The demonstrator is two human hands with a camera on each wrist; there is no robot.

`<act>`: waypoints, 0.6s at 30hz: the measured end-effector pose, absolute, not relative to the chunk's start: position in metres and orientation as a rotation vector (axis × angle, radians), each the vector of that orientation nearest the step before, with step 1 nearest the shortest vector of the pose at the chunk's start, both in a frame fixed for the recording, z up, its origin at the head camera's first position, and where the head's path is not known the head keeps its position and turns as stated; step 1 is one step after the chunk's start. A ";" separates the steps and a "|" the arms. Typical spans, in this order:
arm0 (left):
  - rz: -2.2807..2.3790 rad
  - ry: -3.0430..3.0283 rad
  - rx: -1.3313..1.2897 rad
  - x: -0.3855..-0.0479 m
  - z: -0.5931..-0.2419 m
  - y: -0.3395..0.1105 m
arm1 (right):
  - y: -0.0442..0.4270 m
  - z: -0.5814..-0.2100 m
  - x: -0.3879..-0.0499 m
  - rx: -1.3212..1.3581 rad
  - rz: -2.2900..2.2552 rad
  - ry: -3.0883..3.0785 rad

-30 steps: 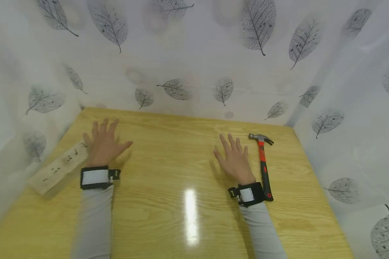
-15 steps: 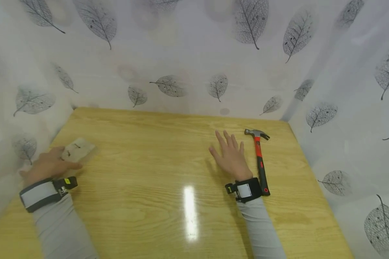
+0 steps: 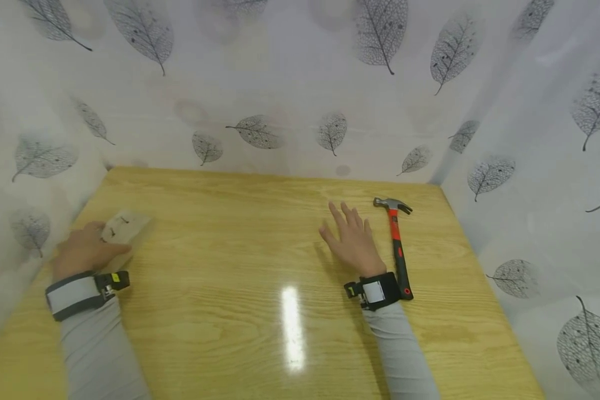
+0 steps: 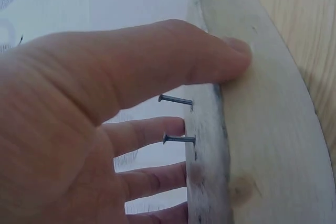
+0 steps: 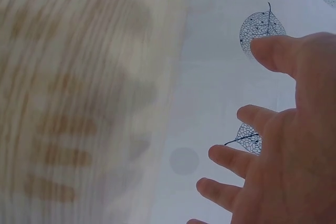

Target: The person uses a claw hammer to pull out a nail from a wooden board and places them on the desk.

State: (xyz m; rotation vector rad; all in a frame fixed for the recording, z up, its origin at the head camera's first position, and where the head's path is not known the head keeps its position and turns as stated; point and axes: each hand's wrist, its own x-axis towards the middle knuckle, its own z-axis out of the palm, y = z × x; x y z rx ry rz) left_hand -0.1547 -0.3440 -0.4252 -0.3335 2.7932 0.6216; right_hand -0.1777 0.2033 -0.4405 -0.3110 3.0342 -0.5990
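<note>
At the table's left side my left hand grips a pale wooden block. In the left wrist view, the thumb lies across one face of the block and several fingers reach to its other side. Two nails stick out of its narrow face, between thumb and fingers. My right hand is held with spread fingers over the right part of the table and touches nothing else that I can see. A claw hammer with a red and black handle lies just right of it.
The wood-grain table spreads under both hands. A white curtain with grey leaf prints encloses its back and both sides. A bright light reflection shows near the table's middle.
My left hand has moved left from above the block's far end and taken hold of the block, which has shifted and turned. The right hand and hammer stay as they were.
</note>
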 end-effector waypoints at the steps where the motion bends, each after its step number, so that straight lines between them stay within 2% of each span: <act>1: 0.623 2.798 -0.334 -0.158 -0.427 -0.340 | 0.203 -0.442 -0.178 -0.312 -0.604 3.030; 18: 0.575 2.853 -0.282 -0.191 -0.431 -0.241 | 0.204 -0.448 -0.180 -0.255 -0.580 2.974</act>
